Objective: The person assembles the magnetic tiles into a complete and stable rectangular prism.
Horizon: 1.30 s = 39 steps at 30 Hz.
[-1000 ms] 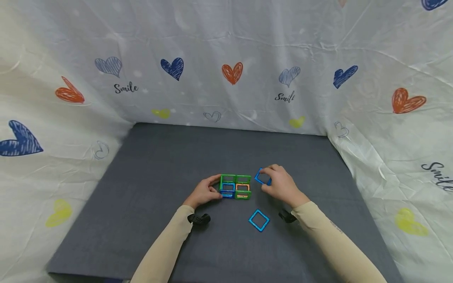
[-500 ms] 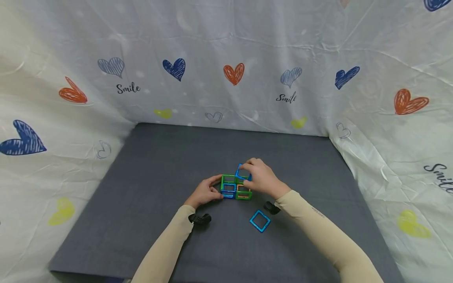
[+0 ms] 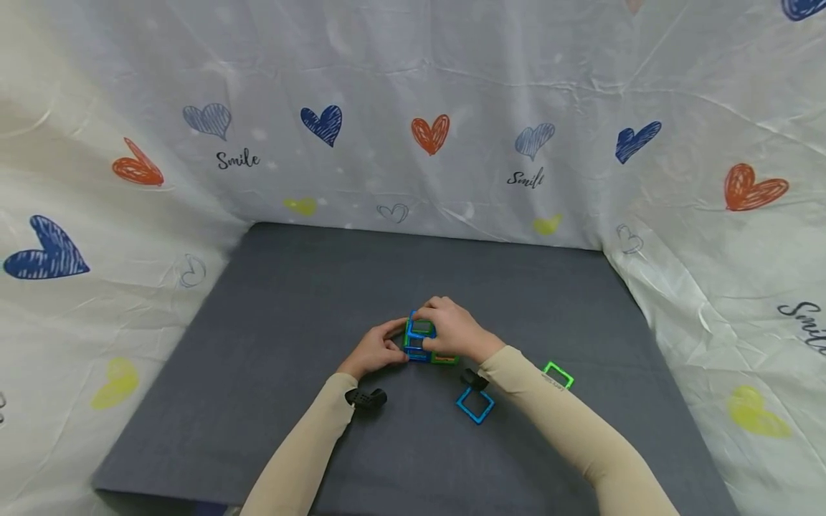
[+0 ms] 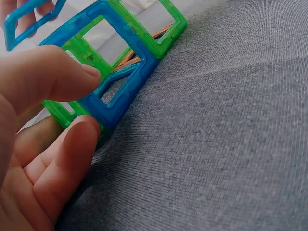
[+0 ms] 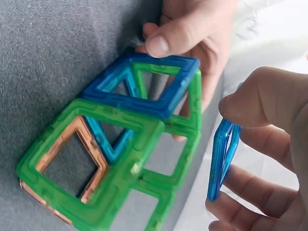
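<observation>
A small box-like structure of magnetic tiles [image 5: 115, 111] stands on the table, with green, blue and orange square frames joined together. My left hand [image 3: 374, 350] holds its left end; in the left wrist view the thumb lies against the blue front tile [image 4: 127, 89], with fingers at the end and partly hidden behind. My right hand [image 3: 454, 330] pinches a loose blue square magnetic tile [image 5: 222, 154] between thumb and fingers. This tile is over the structure's left half in the head view, and apart from it in the right wrist view. The right hand hides part of the structure.
Another blue square tile [image 3: 467, 413] lies flat on the grey table [image 3: 323, 287], near the right wrist. A green square tile [image 3: 561, 370] lies beyond the right forearm, partly covered by the sleeve. White curtain [image 3: 374, 86] with printed hearts surrounds the table's back and sides.
My right hand has carried the blue tile leftward, from right of the structure to over its left half. The green tile has come into view beside the right forearm. My left hand stays put.
</observation>
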Each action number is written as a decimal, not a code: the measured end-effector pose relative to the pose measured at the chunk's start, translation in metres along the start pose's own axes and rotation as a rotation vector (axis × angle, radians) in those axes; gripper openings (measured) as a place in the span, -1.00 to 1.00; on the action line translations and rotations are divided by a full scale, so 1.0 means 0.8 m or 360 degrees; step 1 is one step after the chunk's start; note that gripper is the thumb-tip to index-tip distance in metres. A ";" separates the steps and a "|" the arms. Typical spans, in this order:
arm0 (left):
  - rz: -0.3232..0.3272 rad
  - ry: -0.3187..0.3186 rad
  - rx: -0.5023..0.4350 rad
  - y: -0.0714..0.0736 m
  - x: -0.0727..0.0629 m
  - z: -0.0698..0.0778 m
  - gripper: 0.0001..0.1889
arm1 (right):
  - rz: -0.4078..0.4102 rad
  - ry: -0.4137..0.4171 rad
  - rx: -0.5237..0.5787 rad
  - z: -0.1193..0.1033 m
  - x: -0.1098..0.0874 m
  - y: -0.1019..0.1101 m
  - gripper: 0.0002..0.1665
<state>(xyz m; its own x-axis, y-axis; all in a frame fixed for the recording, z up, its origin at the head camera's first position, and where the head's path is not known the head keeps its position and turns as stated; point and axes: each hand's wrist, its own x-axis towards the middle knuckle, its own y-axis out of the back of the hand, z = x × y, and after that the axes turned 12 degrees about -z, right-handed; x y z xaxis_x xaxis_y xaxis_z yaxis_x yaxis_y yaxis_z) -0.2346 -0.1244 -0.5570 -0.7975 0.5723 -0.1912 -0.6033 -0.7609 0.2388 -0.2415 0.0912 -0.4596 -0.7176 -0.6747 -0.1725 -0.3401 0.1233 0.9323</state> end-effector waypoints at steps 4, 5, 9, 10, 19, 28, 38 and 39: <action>-0.0006 -0.0002 0.0014 0.000 0.001 0.000 -0.10 | -0.0030 0.0012 0.0022 0.000 0.004 -0.006 -0.50; -0.0007 -0.0004 0.0013 0.000 0.001 -0.001 -0.10 | -0.0033 0.0014 0.0029 0.000 0.004 -0.007 -0.50; -0.0012 -0.0011 0.0022 -0.001 0.002 0.000 -0.10 | -0.0053 0.0001 0.0035 0.000 0.005 -0.012 -0.50; -0.0014 -0.0014 0.0022 -0.001 0.002 -0.001 -0.10 | -0.0057 -0.0004 0.0040 0.000 0.005 -0.013 -0.50; -0.0035 -0.0025 -0.0016 -0.001 0.003 -0.001 -0.12 | -0.0070 -0.0022 0.0054 -0.001 0.005 -0.018 -0.56; -0.0035 -0.0040 -0.0036 0.000 0.003 -0.004 -0.12 | -0.0050 0.0001 0.0070 0.000 0.007 -0.020 -0.56; -0.0014 -0.0044 -0.0039 0.001 -0.002 0.001 -0.13 | -0.0008 0.0056 0.0056 0.002 0.007 -0.020 -0.58; -0.0011 -0.0039 -0.0041 0.001 -0.002 0.001 -0.13 | -0.0010 0.0055 0.0056 0.002 0.007 -0.020 -0.58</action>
<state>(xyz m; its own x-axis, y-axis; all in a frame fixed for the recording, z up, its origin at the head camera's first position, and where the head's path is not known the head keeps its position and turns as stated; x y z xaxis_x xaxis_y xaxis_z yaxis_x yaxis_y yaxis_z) -0.2335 -0.1257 -0.5556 -0.7935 0.5846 -0.1693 -0.6086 -0.7643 0.2131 -0.2408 0.0864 -0.4761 -0.6942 -0.7003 -0.1665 -0.3659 0.1442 0.9194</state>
